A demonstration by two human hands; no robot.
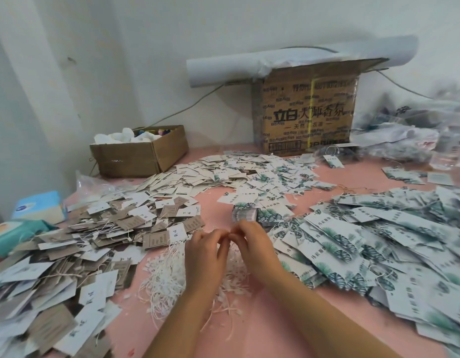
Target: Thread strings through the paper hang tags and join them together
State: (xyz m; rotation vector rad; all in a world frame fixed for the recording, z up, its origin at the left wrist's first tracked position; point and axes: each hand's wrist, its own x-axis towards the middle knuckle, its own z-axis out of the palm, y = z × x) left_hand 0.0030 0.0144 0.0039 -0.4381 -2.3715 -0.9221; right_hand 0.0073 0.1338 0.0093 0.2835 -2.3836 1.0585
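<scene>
Two hands meet fingertip to fingertip just above the string pile (167, 275) on the counter (275, 329). My left hand (205, 251) and right hand (254, 244) both curl their fingers inward as if pinching, but any strand between them is too fine for me to tell. The small stack of leaf-print tags (245, 215) lies just beyond the string pile, straight ahead of the right hand, the nearer one, with its long axis running across my view. I judge the next reach goes forward, not sideways.
</scene>
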